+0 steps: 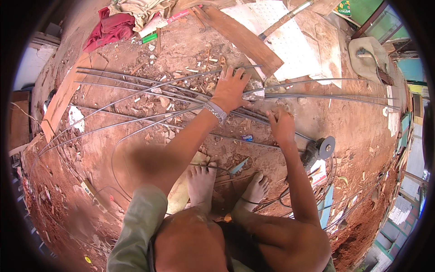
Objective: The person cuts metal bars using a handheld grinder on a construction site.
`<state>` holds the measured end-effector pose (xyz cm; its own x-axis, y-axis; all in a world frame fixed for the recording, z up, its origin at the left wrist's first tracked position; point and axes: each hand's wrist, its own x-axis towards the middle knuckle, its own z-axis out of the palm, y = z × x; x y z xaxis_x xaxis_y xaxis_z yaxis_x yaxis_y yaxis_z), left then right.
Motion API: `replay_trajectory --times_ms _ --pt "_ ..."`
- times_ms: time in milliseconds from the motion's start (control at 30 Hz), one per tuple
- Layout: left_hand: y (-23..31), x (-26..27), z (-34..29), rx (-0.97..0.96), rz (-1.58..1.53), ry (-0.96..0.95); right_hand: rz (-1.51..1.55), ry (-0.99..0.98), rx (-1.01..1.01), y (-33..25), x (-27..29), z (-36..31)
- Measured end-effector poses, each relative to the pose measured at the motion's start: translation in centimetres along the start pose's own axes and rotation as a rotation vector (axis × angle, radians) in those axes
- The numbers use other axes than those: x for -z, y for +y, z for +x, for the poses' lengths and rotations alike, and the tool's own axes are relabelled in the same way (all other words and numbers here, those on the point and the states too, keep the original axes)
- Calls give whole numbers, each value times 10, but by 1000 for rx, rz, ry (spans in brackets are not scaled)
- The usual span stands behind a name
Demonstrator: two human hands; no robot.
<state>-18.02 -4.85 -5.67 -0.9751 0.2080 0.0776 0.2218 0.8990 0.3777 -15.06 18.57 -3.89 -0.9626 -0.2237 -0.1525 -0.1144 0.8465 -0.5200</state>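
Observation:
Several thin metal rods [136,92] lie crossing each other on the dirt floor in front of me. My left hand [228,90], with a bracelet at its wrist, reaches over the rods, fingers spread and palm down. Beside it a pale block [254,94] sits among the rods. My right hand [282,126] is just right of there, its fingers curled in close to the rods; what they pinch, if anything, is too small to make out. An angle grinder [312,154] with a dark disc [327,147] lies right of my right forearm.
A brown plank [244,38] and white sheets [290,50] lie at the far side, near a maroon cloth [110,29]. A beige plastic container [369,56] stands far right. Cables [283,199] loop by my bare feet [201,183]. A small blue packet [246,138] lies in front.

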Motion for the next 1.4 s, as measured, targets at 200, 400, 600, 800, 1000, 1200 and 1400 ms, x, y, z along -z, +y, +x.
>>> replay_trajectory --times_ms 200,400,600,800,1000,1200,1400 --pt "3 17 -3 35 -33 -33 -112 75 -93 13 0 -4" --pt "-7 19 -5 -30 -12 -35 127 -21 -135 -8 8 0" --pt "-3 25 -1 -114 30 -86 -322 416 289 -14 32 48" --pt "-4 31 5 -63 39 -122 -462 -239 402 15 68 116" --pt "-7 32 1 -6 -8 -92 -338 -287 572 36 87 138" --pt "-3 41 -1 -32 40 -91 -381 -205 481 45 104 144" --pt "-2 46 -2 58 106 -196 -321 -166 366 49 87 136"
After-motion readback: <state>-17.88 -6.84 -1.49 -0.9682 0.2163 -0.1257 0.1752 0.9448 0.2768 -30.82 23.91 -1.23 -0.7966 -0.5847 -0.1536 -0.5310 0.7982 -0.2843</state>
